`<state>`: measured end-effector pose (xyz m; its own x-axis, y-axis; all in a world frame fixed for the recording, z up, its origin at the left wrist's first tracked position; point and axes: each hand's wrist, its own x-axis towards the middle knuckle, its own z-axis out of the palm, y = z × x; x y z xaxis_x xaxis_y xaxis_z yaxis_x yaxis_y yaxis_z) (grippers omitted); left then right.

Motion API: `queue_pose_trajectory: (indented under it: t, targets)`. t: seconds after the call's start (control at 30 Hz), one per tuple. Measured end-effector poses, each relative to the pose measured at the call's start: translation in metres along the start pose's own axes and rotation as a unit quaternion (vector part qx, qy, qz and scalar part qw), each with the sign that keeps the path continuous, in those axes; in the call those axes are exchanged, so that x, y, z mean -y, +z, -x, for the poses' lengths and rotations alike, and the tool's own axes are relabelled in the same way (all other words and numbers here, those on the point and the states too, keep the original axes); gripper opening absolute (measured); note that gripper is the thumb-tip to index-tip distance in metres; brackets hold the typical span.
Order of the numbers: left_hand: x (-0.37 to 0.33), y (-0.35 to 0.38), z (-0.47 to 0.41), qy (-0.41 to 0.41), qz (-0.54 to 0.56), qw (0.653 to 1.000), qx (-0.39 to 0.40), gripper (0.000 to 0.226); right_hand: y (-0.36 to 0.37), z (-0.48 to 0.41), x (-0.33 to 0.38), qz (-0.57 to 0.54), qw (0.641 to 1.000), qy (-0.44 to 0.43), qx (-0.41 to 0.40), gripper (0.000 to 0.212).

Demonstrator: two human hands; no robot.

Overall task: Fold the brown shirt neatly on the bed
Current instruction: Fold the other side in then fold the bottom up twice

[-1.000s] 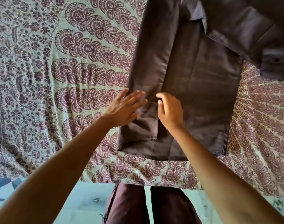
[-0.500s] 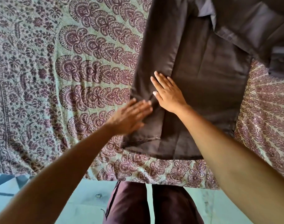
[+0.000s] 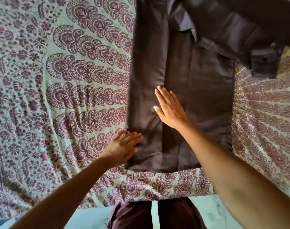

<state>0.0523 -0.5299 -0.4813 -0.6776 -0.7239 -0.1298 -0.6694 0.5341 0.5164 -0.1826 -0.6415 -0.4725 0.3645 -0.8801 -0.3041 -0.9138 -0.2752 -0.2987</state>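
- A brown shirt [image 3: 198, 96] lies flat on the patterned bedspread [image 3: 66, 96] of a bed, filling the middle of the view and running up to 12 o'clock.
- Its left side is folded inward as a long panel [image 3: 147, 76]. The panel's inner edge runs straight from 12 toward 6 o'clock.
- The shirt's hem lies along the bed's near edge at 6 o'clock, with a band of bedspread between them.
- The left hand [image 3: 122, 148], at 7 o'clock from centre, lies flat with fingers straight and together. Its fingertips touch the panel's outer lower edge, and it grips nothing.
- The right hand [image 3: 169, 108], just toward 3 o'clock of centre, presses flat across the panel's inner edge with fingers straight and slightly spread.
- At 2 o'clock a sleeve crosses the shirt, and its cuff [image 3: 264, 65] lies past the shirt's right edge.
- A wide stretch of bedspread reaches from the shirt's left edge to 9 o'clock, with a narrower strip toward 3 o'clock.
- Below the bed edge at 6 o'clock are pale floor [image 3: 91, 219] and the person's dark trousers [image 3: 157, 215].
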Motion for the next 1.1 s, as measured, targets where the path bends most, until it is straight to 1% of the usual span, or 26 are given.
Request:
queue_pose_trajectory:
  t: [0.07,0.13,0.2,0.3,0.37,0.4,0.5,0.57,0.6,0.63,0.67,0.73,0.77,0.83,0.87,0.93,0.97,1.03,1.1]
  targets:
    - [-0.008,-0.021,-0.028,-0.095,0.103,0.988,-0.065,0.038,-0.01,0.003,-0.007,-0.028,0.997,0.053,-0.038,0.064]
    - [-0.012,-0.043,-0.061,-0.192,0.183,0.959,-0.1,0.043,-0.019,0.006,-0.019,-0.062,0.989,0.112,-0.073,0.063]
    - [-0.012,-0.057,-0.095,-0.243,0.217,0.937,-0.128,0.042,-0.029,0.012,-0.037,-0.082,0.978,0.163,-0.102,0.062]
    - [-0.017,-0.066,-0.143,-0.289,0.24,0.915,-0.143,0.035,-0.045,0.021,-0.072,-0.068,0.963,0.219,-0.145,0.056]
    - [-0.025,-0.061,-0.172,-0.295,0.255,0.912,-0.128,0.028,-0.059,0.025,-0.103,-0.036,0.954,0.252,-0.16,0.053]
    - [-0.032,-0.058,-0.184,-0.287,0.268,0.912,-0.115,0.029,-0.067,0.026,-0.121,-0.016,0.949,0.273,-0.155,0.053]
    - [-0.055,-0.046,-0.209,-0.271,0.273,0.919,-0.084,0.041,-0.085,0.03,-0.172,0.01,0.931,0.334,-0.147,0.057]
    - [-0.065,-0.035,-0.219,-0.281,0.282,0.914,-0.082,0.032,-0.094,0.031,-0.201,-0.005,0.918,0.368,-0.146,0.057]
    - [-0.071,-0.03,-0.227,-0.287,0.289,0.91,-0.083,0.025,-0.099,0.032,-0.217,-0.015,0.913,0.383,-0.137,0.057]
    - [-0.076,-0.028,-0.232,-0.289,0.293,0.907,-0.085,0.023,-0.102,0.032,-0.23,-0.027,0.913,0.39,-0.117,0.056]
    - [-0.08,-0.024,-0.238,-0.283,0.298,0.907,-0.09,0.029,-0.103,0.032,-0.245,-0.036,0.918,0.384,-0.088,0.054]
    - [-0.085,-0.02,-0.249,-0.279,0.3,0.907,-0.096,0.049,-0.1,0.033,-0.267,-0.042,0.936,0.349,-0.027,0.052]
    - [-0.087,-0.019,-0.255,-0.285,0.296,0.906,-0.1,0.05,-0.097,0.034,-0.275,-0.042,0.942,0.332,-0.008,0.054]
    - [-0.09,-0.02,-0.264,-0.297,0.286,0.905,-0.104,0.039,-0.091,0.037,-0.282,-0.036,0.945,0.325,0.008,0.062]
    - [-0.093,-0.021,-0.268,-0.301,0.284,0.904,-0.105,0.033,-0.089,0.039,-0.284,-0.032,0.944,0.327,0.004,0.064]
    - [-0.096,-0.027,-0.276,-0.311,0.274,0.903,-0.114,0.019,-0.087,0.043,-0.286,-0.016,0.947,0.317,-0.049,0.067]
    - [-0.096,-0.03,-0.279,-0.316,0.269,0.902,-0.117,0.017,-0.088,0.044,-0.285,-0.016,0.947,0.306,-0.096,0.066]
    - [-0.096,-0.038,-0.285,-0.324,0.29,0.891,-0.131,0.015,-0.095,0.044,-0.28,-0.048,0.937,0.267,-0.22,0.056]
    - [-0.099,-0.051,-0.293,-0.324,0.351,0.862,-0.167,0.01,-0.111,0.04,-0.262,-0.061,0.915,0.202,-0.345,0.047]
